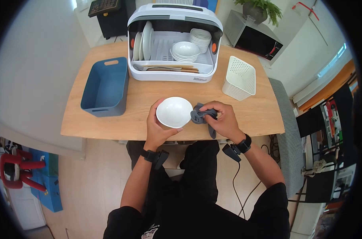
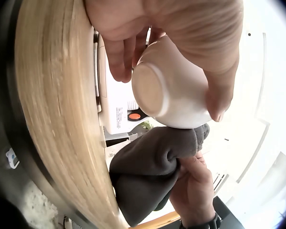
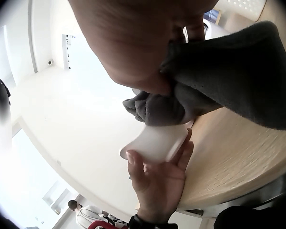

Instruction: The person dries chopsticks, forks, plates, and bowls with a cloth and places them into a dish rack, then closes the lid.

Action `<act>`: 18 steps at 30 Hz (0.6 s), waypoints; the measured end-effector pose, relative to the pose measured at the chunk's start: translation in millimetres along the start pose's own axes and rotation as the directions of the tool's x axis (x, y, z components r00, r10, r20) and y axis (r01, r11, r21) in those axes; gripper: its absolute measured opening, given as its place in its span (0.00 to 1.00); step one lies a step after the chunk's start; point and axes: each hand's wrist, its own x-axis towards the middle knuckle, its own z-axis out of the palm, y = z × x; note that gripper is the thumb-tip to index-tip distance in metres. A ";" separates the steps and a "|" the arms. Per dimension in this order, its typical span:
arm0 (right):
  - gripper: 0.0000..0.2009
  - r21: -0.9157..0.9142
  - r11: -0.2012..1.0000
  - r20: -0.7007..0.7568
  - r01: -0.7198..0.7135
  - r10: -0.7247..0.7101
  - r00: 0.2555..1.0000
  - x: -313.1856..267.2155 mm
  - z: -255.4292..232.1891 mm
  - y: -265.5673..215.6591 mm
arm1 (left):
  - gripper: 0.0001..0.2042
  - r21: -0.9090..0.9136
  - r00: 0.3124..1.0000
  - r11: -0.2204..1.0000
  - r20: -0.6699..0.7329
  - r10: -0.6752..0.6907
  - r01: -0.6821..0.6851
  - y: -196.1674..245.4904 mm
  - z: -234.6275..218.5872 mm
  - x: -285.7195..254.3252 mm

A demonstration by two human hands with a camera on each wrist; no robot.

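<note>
My left hand (image 1: 158,128) holds a white bowl (image 1: 174,112) above the front of the table, its thumb along the near rim and the fingers round the far left side. The bowl's inside faces up toward the head camera; its foot ring shows in the left wrist view. In my right hand (image 1: 223,119) a dark grey cloth (image 1: 199,114) is bunched, pinched between thumb and fingers. The cloth (image 2: 148,167) meets the bowl's right side, and a loose end hangs below the hand.
At the back of the table (image 1: 149,95) stands a lidded dish rack (image 1: 171,75), opened, with plates, stacked bowls, small dishes and chopsticks. A blue bin (image 1: 105,85) is at the left, a white perforated basket (image 1: 240,77) at the right. Cables (image 1: 238,191) hang near the right wrist.
</note>
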 end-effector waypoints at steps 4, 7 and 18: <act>0.13 0.104 0.994 -0.062 -0.030 0.036 0.997 5.8 5.6 -8.7 | 0.39 -0.141 0.995 0.988 0.083 -0.058 0.069 -13.1 -11.6 -5.3; 0.12 0.045 0.999 -0.098 -0.003 0.007 0.995 10.4 9.8 -7.7 | 0.39 -0.069 0.990 0.995 0.124 -0.064 0.073 -11.1 -9.9 -4.8; 0.12 -0.013 0.999 -0.226 0.052 -0.053 0.973 23.9 22.6 -1.6 | 0.35 0.103 0.998 0.994 0.025 -0.051 0.049 -1.8 -4.2 -9.3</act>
